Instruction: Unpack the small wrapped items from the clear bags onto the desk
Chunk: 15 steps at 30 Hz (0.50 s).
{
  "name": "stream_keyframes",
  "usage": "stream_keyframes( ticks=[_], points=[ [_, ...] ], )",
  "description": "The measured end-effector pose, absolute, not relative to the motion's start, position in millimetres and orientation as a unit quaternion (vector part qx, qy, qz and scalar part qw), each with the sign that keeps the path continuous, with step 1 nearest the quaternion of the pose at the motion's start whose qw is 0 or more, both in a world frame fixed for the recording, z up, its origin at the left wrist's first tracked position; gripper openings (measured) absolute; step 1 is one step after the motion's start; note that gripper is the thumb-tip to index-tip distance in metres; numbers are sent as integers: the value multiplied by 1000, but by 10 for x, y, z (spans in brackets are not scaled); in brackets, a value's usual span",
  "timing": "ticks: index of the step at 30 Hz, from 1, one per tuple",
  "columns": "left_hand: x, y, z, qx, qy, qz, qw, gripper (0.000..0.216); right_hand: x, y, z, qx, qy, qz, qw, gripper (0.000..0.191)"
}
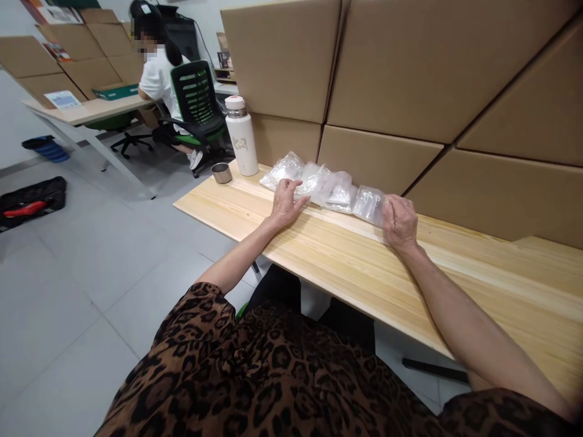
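Note:
Several clear plastic bags lie in an overlapping row along the back of the wooden table. My left hand [286, 205] rests at the front of the row, with thumb and forefinger apart, against a cloudy plastic bag [315, 179]. At the row's right end, my right hand [399, 220] is closed on the edge of a clear plastic bag [367, 202] that has small dark marks on it. Another crinkled bag [339, 193] lies between the two hands. The leftmost bag [285, 169] sits beyond my left hand. What the bags contain is too unclear to name.
Cardboard boxes [382, 67] form a wall behind the table [337, 243]. A white bottle [242, 139] and a small metal cup [221, 173] stand at its left end. Farther left, a person [159, 79] sits on an office chair [198, 100] at another desk.

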<state>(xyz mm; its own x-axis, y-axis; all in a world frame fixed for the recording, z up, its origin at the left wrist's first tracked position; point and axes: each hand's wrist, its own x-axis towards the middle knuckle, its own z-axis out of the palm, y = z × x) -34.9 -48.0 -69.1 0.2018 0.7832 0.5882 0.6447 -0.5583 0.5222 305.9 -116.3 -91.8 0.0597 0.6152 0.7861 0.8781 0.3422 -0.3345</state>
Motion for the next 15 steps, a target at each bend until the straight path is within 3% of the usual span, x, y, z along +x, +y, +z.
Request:
stream_keyframes(
  ticks=[7,15],
  points=[
    [-402,-468,-704,776,431,455,75,46,3055,-1217,-876,-574,-661,-134,464,46],
    [-423,-387,-731,765,429,472,88,51,3081,-1361,-803,-585,-650,-110,472,63]
  ],
)
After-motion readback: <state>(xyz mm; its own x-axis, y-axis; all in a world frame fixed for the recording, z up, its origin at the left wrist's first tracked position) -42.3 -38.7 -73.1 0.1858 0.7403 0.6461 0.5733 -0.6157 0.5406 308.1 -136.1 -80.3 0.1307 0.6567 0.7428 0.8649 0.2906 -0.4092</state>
